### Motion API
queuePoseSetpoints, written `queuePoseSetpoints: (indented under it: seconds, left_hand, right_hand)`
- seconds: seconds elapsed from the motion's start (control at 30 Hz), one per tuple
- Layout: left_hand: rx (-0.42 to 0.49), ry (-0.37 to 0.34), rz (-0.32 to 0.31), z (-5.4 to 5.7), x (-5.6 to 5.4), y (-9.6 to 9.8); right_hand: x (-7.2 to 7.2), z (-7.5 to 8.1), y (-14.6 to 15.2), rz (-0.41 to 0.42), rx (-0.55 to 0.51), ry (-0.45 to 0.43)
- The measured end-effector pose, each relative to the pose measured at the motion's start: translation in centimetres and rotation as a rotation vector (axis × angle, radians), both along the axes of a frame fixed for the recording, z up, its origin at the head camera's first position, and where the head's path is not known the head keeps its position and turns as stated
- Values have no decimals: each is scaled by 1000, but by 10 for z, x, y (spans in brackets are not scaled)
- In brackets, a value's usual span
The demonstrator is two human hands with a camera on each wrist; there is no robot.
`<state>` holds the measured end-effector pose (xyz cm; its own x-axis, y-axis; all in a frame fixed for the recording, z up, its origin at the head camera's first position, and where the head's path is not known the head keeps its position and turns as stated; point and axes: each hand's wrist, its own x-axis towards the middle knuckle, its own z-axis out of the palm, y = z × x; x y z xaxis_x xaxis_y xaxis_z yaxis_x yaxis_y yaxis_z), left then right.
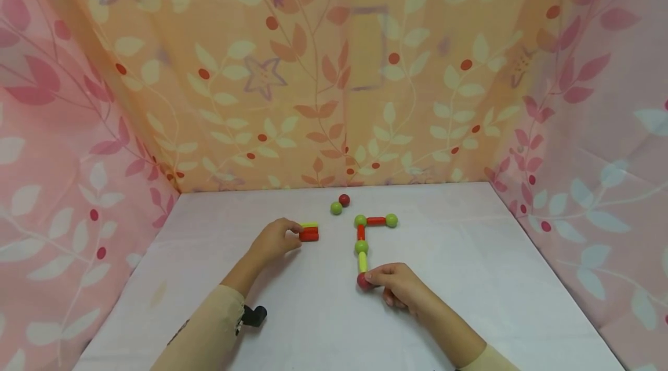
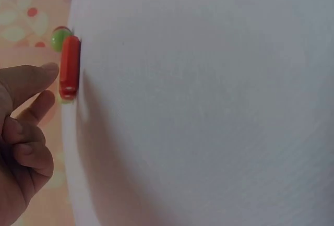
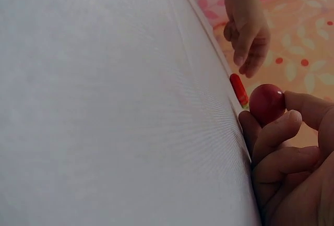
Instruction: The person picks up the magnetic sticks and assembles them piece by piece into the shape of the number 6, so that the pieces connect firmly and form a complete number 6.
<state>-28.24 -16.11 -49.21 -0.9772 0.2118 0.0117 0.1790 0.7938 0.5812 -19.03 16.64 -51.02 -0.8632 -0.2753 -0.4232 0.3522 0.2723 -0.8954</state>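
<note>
My right hand (image 1: 402, 287) pinches a red ball (image 3: 267, 104) at the near end of an L-shaped chain on the table. A yellow-green rod (image 1: 362, 261) runs from that ball to a green ball (image 1: 361, 247). Farther along come a red rod (image 1: 361, 233), a corner green ball (image 1: 360, 221), another red rod (image 1: 376, 221) and an end green ball (image 1: 391, 220). To the left, my left hand (image 1: 273, 239) reaches beside loose red rods (image 2: 70, 67) and a yellow-green rod (image 1: 309, 225). Its thumb and forefinger are parted, just short of the rods in the left wrist view.
A loose green ball (image 1: 336, 208) and a loose red ball (image 1: 344, 200) lie together toward the back of the white table (image 1: 443, 237). Leaf-patterned cloth walls (image 1: 334, 98) stand at the back and both sides. A black strap piece (image 1: 254, 316) sticks out at the left sleeve.
</note>
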Motion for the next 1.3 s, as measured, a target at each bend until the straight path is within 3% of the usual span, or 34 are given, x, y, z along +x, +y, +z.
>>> queuePoseSetpoints:
  seconds: [0.2,0.53,0.77,1.13,1.3]
  left_hand:
    - [32,-6,-16,-5,-9,1]
    - [-41,-62,2,-11,-18,6]
    - [-64,-100,8,-15,-17,5]
    - [-80,-71,19,-17,-18,4]
    - [-103,-20,-25,-18,-17,3]
  right_hand:
    - [0,1,1,9,1,12]
    - [1,-1,1,22,-1,9]
    - [2,-4,1,18,7,-2]
    - [2,-3,1,19,-4,16]
    - [3,-3,1,18,-12,19]
